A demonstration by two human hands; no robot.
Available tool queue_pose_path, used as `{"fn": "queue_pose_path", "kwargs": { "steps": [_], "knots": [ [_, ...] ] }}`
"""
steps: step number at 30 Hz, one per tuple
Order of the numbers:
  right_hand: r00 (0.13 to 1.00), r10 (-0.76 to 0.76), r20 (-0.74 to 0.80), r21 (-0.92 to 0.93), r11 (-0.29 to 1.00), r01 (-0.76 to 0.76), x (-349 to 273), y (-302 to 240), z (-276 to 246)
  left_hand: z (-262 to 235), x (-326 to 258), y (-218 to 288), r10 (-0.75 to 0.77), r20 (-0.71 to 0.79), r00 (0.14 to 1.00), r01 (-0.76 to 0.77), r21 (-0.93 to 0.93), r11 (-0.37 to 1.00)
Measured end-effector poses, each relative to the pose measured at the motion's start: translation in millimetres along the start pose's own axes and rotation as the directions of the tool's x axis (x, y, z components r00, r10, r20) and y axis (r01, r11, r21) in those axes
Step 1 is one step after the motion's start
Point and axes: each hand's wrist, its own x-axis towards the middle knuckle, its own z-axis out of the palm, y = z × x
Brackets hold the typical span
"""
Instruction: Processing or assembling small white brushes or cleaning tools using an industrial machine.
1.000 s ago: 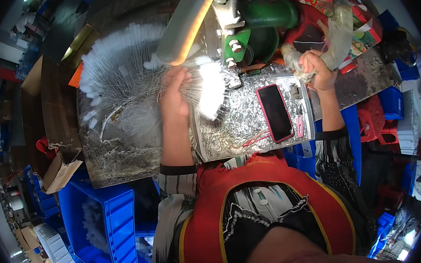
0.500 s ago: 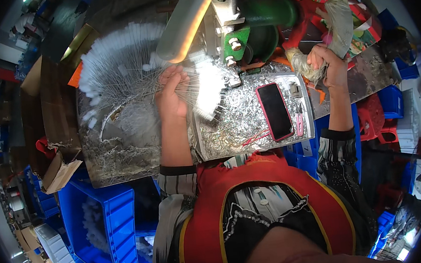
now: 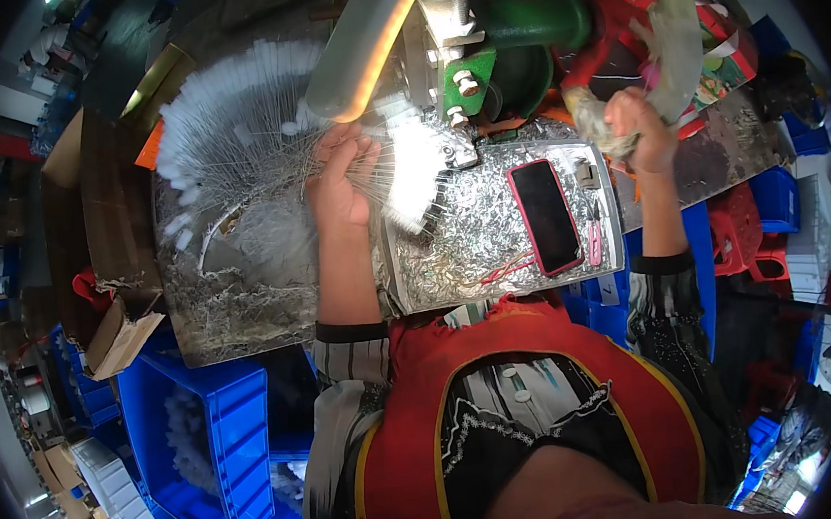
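My left hand (image 3: 339,177) grips a fanned bunch of thin wires with white tips (image 3: 406,176), held over a foil-covered work tray (image 3: 474,244) just below a green machine (image 3: 505,44). More white-tipped wires (image 3: 226,128) lie spread in a big fan to the left. My right hand (image 3: 639,121) is raised at the right, closed around the wrapped handle of a lever (image 3: 654,51) beside the machine. A dark phone (image 3: 545,216) lies on the tray between both hands, with a pink clip (image 3: 594,242) next to it.
A blue plastic crate (image 3: 214,445) with white pieces stands at the lower left. Cardboard boxes (image 3: 121,335) sit left of the bench. Red stools (image 3: 734,232) and blue bins (image 3: 781,198) crowd the right side. A long pale bar (image 3: 362,42) slants above the wires.
My right hand has risen from the bench edge up to the lever handle. My left hand holds the wire bunch in nearly the same place, shifted slightly upward toward the machine.
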Motion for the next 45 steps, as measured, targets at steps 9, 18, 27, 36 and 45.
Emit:
{"fn": "queue_pose_path", "kwargs": {
  "steps": [9, 18, 27, 36, 45],
  "knots": [
    [0.994, 0.1, 0.038, 0.017, 0.995, -0.1, 5, -23, 3, -1, -2, 1, -0.002, -0.015, 1.0, 0.002, 0.005, 1.0],
    [0.977, 0.207, -0.052, -0.017, 0.978, -0.208, 8, -41, 6, -2, 6, -1, -0.022, 0.004, 1.0, 0.022, 0.016, 1.0],
    [0.998, -0.06, 0.018, 0.002, 0.998, 0.06, 3, -10, -5, 0, 5, 1, -0.032, -0.009, 0.999, 0.032, 0.011, 0.999],
    [0.997, 0.02, 0.079, 0.052, 0.998, -0.024, 3, -14, 2, -2, 4, -2, -0.007, -0.072, 0.997, 0.004, -0.042, 0.999],
    [0.986, 0.165, -0.008, 0.012, 0.986, -0.165, 6, -34, 3, 12, 7, -7, 0.045, -0.127, 0.991, -0.05, -0.035, 0.998]
  ]
}}
